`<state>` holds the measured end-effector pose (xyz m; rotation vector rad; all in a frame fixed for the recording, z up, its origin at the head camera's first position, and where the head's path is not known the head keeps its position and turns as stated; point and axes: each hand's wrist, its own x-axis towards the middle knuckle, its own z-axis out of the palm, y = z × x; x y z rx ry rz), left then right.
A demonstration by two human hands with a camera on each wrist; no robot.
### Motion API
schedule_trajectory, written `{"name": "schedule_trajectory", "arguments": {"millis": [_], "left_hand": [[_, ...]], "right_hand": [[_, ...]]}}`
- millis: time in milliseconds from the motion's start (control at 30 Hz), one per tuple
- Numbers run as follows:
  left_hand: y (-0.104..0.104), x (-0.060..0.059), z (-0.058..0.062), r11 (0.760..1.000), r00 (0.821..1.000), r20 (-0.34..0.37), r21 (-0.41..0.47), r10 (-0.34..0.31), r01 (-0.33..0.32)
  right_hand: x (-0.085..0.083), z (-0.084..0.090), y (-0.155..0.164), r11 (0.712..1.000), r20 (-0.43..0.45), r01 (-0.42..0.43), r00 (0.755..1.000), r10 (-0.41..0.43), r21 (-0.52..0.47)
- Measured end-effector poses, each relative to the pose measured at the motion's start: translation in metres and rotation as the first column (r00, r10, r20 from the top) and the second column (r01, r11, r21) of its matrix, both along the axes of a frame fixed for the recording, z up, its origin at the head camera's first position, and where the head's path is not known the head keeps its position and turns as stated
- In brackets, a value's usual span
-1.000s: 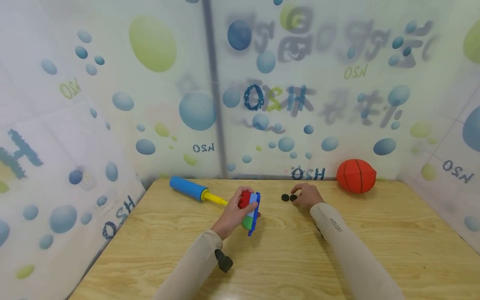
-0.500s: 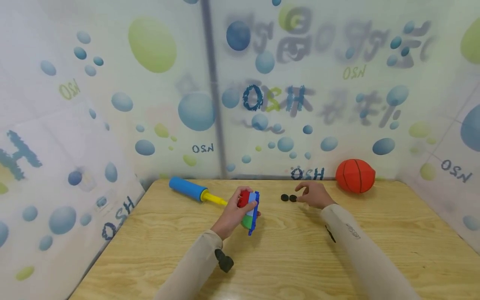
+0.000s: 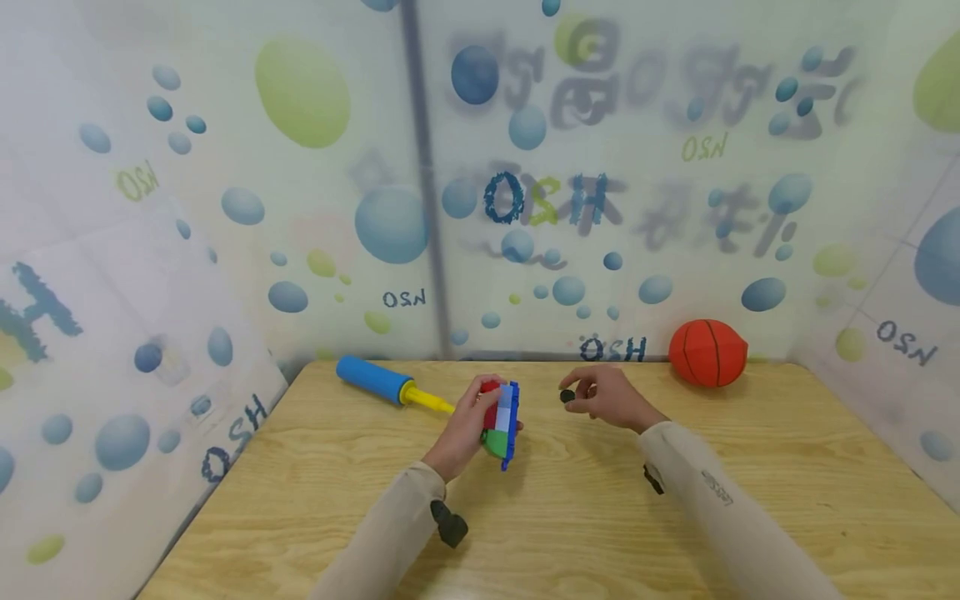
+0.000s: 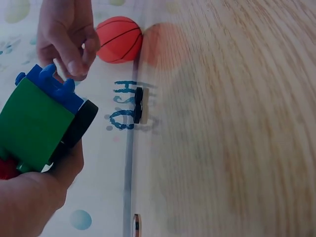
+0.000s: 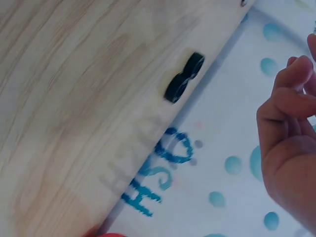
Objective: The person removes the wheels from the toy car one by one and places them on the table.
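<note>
Centrally, hands (image 3: 467, 425) gripping block toy (image 3: 501, 421), bare table (image 3: 750, 467) rightward.

right hand (image 5: 289, 143) cut off by edge, wheels (image 5: 183, 78) blurred — fingertip contents hidden

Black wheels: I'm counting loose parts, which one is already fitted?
The one on the green block car in the left hand; the two others lie loose on the table.

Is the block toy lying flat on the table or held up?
Held up: the left hand grips the block toy, tipped on edge above the table.
</note>
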<state>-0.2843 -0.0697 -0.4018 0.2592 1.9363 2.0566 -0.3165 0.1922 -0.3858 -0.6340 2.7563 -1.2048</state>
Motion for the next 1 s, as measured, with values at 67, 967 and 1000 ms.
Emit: {"name": "schedule_trajectory", "arguments": {"millis": [67, 967, 1000], "left_hand": [[0.0, 0.0, 0.0, 0.999, 1.0, 0.003, 0.034, -0.017, 0.016], [-0.007, 0.0, 0.01, 0.996, 1.0, -0.015, 0.088, 0.02, -0.019], [-0.007, -0.001, 0.01, 0.996, 0.999, -0.013, 0.082, 0.029, -0.028]], "right_hand": [[0.005, 0.004, -0.006, 0.999, 0.014, -0.024, 1.0, 0.024, -0.032], [0.059, 0.016, -0.061, 0.913, -0.151, -0.334, 0.915, 0.373, 0.234], [0.059, 0.017, -0.061, 0.912, -0.153, -0.335, 0.914, 0.376, 0.239]]}}
